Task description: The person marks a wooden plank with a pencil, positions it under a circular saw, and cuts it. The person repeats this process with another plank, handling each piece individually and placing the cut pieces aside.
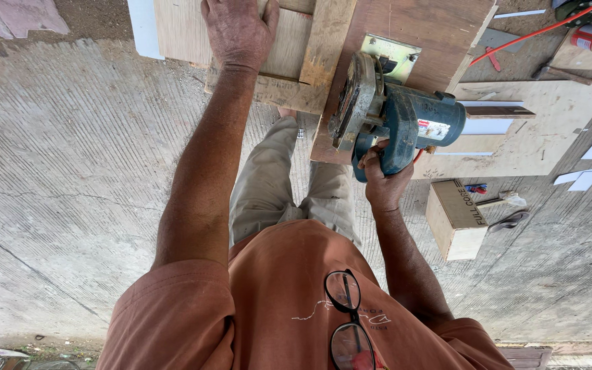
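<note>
Seen from above, looking straight down over an orange shirt [289, 301] and beige trousers [268, 185]. Left hand [239, 31] pressed flat, fingers spread, on a pale plywood sheet [179, 31] at the far edge of the view, wrapped around nothing. Right hand [383, 179] clamped round the rear handle of a blue circular saw [395, 116], knuckles towards the camera, fingers curled tight under the grip. Saw directly beyond that hand, motor housing jutting right, round blade guard [354, 103] on its left side, metal base plate [393, 55] resting on a reddish-brown plywood board [426, 27]. Just left of the saw, a rough wooden batten [325, 41] running near to far, crossing another plank [279, 92] that lies left to right beneath the left forearm. Blade itself hidden by the guard; cannot tell whether it touches the wood.

Red cord [536, 31] trailing away to the far right. Further right, a large pale board [549, 116] on the ribbed concrete floor [70, 171], with white offcuts [587, 179] beside it. Small cardboard box [455, 219] standing on the floor to the right of the right forearm, well apart from the saw. Pair of glasses [346, 318] hanging from the shirt collar, nearest the camera.
</note>
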